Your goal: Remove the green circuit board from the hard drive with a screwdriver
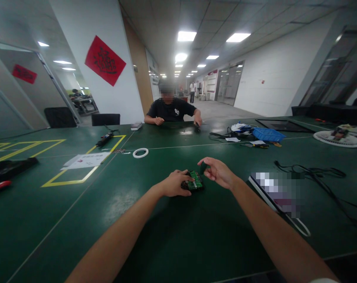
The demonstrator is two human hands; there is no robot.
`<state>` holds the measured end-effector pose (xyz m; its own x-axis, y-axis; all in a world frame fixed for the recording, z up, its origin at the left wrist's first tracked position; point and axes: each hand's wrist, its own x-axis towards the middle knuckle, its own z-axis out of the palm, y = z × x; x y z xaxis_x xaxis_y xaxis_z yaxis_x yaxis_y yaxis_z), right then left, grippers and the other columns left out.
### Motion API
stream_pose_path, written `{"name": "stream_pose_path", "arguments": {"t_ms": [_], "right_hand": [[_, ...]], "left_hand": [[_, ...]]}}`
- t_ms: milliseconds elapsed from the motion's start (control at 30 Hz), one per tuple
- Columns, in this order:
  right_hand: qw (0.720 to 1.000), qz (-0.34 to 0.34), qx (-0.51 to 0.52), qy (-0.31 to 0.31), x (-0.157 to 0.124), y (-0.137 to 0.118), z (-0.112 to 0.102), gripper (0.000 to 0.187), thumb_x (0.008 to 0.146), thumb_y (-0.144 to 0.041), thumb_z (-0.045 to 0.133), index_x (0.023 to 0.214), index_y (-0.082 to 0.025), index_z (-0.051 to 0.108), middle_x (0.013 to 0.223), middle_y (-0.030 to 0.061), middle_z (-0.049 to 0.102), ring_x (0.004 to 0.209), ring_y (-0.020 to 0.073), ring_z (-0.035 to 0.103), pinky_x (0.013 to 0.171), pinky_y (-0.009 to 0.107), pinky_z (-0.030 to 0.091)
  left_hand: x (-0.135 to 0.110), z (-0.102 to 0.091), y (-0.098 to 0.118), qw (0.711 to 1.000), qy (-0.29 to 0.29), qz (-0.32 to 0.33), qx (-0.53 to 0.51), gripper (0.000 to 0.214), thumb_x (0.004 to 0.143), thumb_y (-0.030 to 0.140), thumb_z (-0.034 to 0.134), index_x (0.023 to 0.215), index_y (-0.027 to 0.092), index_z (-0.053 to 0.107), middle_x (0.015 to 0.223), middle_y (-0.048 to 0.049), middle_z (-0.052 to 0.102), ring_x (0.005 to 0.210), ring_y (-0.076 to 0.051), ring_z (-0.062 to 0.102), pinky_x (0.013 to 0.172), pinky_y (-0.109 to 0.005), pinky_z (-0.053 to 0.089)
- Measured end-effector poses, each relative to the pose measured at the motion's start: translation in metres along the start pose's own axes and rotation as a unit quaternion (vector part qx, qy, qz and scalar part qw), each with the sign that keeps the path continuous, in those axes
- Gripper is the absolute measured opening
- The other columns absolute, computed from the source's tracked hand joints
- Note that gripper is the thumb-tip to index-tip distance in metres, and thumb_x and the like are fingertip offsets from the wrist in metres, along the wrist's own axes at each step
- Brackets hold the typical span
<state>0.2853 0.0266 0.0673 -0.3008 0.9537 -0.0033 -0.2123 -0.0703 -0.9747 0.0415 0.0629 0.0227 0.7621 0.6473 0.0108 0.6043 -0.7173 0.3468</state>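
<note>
My left hand [176, 183] grips a small dark-edged green circuit board [198, 180] from its left side, with fingers over the top and the thumb along the near edge. The board rests on or just above the green table; which one I cannot tell. Just right of it, my right hand [218, 172] is raised with index finger and thumb curled toward each other. A dark green patch shows between those fingertips; whether it is a small thing or the tabletop behind is unclear.
A phone-like device [268, 192] lies right of my right forearm, near black cables [314, 173]. Farther off are a white ring [140, 153], papers [88, 160], a blue tray [268, 134] and pliers [256, 144]. A person in a black shirt [178, 110] sits opposite.
</note>
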Motion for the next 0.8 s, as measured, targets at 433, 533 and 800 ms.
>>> {"name": "stream_pose_path", "arguments": {"t_ms": [433, 533, 800], "right_hand": [[0.997, -0.016, -0.073, 0.023, -0.0007, -0.0068, -0.0043, 0.024, 0.084, -0.035, 0.063, 0.099, -0.017, 0.070, 0.094, 0.0059, 0.069, 0.056, 0.0077, 0.044, 0.042, 0.020, 0.027], [0.998, -0.021, -0.061, 0.010, -0.0013, -0.0049, -0.0035, 0.020, 0.086, -0.036, 0.062, 0.090, -0.017, 0.066, 0.100, 0.0075, 0.071, 0.056, 0.0078, 0.045, 0.043, 0.020, 0.029], [1.000, -0.005, -0.009, -0.030, 0.0001, 0.0029, -0.0007, 0.034, 0.092, -0.047, 0.064, 0.117, -0.025, 0.060, 0.100, 0.0044, 0.066, 0.059, 0.0079, 0.057, 0.042, 0.018, 0.036]], "left_hand": [[0.0011, 0.0010, -0.0006, 1.000, -0.001, -0.003, 0.005, 0.071, 0.076, 0.060, 0.077, 0.141, 0.036, 0.058, 0.161, -0.0111, 0.036, 0.142, -0.043, 0.039, 0.109, -0.055, 0.036], [0.0010, 0.0014, -0.0011, 1.000, -0.002, -0.007, 0.004, 0.072, 0.075, 0.060, 0.077, 0.141, 0.036, 0.058, 0.161, -0.0119, 0.035, 0.141, -0.043, 0.039, 0.109, -0.055, 0.036], [-0.0005, -0.0013, 0.0018, 1.000, -0.003, -0.002, 0.003, 0.071, 0.077, 0.058, 0.076, 0.141, 0.034, 0.058, 0.161, -0.0135, 0.035, 0.141, -0.044, 0.039, 0.110, -0.054, 0.035]]}}
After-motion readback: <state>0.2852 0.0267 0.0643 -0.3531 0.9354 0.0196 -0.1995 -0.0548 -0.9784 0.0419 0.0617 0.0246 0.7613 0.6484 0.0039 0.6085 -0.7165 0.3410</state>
